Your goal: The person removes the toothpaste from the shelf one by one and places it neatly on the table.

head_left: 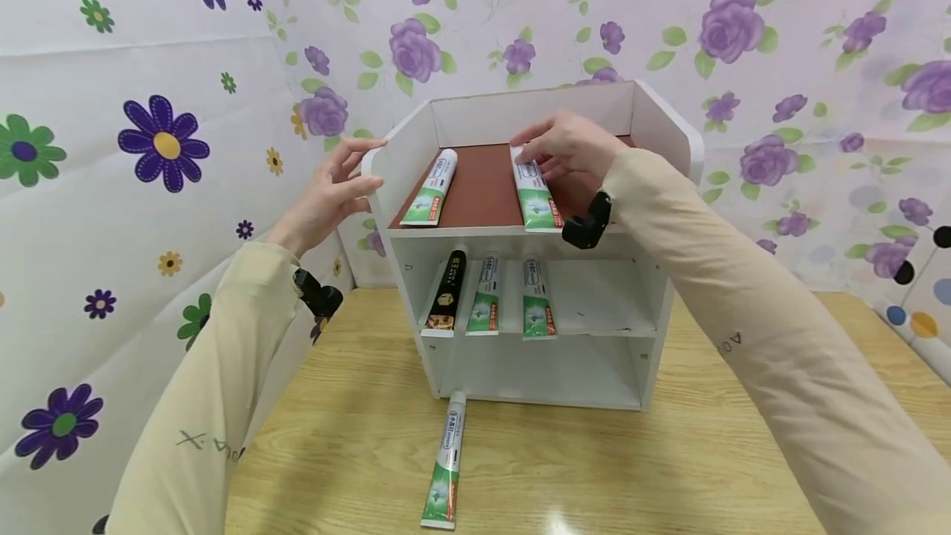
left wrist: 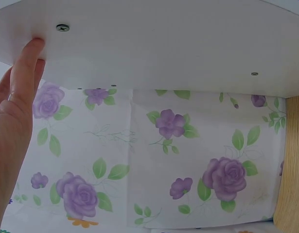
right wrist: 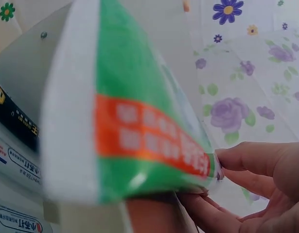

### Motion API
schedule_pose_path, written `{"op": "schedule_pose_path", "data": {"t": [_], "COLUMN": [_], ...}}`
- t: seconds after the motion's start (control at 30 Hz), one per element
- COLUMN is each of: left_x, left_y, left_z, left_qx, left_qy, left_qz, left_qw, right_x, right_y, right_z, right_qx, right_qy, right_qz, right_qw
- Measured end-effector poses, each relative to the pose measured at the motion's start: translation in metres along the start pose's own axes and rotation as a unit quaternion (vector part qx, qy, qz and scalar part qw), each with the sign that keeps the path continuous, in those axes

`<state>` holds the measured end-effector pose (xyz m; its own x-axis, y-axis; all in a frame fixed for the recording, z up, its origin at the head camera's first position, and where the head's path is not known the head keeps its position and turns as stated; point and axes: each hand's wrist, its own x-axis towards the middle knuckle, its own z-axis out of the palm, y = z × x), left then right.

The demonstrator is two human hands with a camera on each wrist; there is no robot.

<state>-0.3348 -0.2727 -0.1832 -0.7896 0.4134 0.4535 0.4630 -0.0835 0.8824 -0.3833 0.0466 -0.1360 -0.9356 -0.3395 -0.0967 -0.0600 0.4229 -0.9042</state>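
The small white three-tier shelf unit with a brown top board (head_left: 483, 188) stands on the pale wood-grain counter (head_left: 669, 452), and it looks light enough to slide or tip. The left hand (head_left: 330, 188), fingers straight, lies against its left side wall at about nine o'clock, and if that bracing slackens I think a push from the other side could shift the whole unit.

The right hand (head_left: 568, 151) pinches the cap end of a green-and-white toothpaste tube with an orange band (head_left: 537, 192) that lies on the top board at about two o'clock. The tube's crimped tail juts past the front edge; a careless nudge could send it off the shelf onto the counter.

A second green-and-white tube (head_left: 431, 188) lies at the top board's ten o'clock, its tail also near the edge. On the middle shelf sit a black tube with gold print (head_left: 446, 291) and two more green-and-white tubes (head_left: 508, 295). One tube (head_left: 446, 461) lies on the counter at six o'clock.

The tubes carry small print on white and orange panels, too blurred to read. Each sleeve bears faint grey lettering, which I cannot make out.
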Motion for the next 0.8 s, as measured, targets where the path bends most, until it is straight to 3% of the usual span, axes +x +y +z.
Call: {"op": "schedule_pose_path", "data": {"t": [0.23,0.63,0.8], "left_x": [0.0,-0.003,-0.002], "left_y": [0.0,0.003,0.002], "left_z": [0.0,-0.002,-0.002], "left_qx": [0.004,0.002,0.021], "left_qy": [-0.001,-0.014,-0.015], "left_qz": [0.005,0.001,-0.006], "left_qw": [1.0,0.9999,0.9997], "right_x": [-0.009,-0.029,-0.04], "right_y": [0.003,0.0,0.006], "right_z": [-0.004,0.003,0.003], "right_qx": [0.053,0.142,0.14], "right_qy": [-0.023,-0.025,-0.022], "right_qz": [-0.012,-0.022,-0.036], "right_qw": [0.998,0.989,0.989]}}
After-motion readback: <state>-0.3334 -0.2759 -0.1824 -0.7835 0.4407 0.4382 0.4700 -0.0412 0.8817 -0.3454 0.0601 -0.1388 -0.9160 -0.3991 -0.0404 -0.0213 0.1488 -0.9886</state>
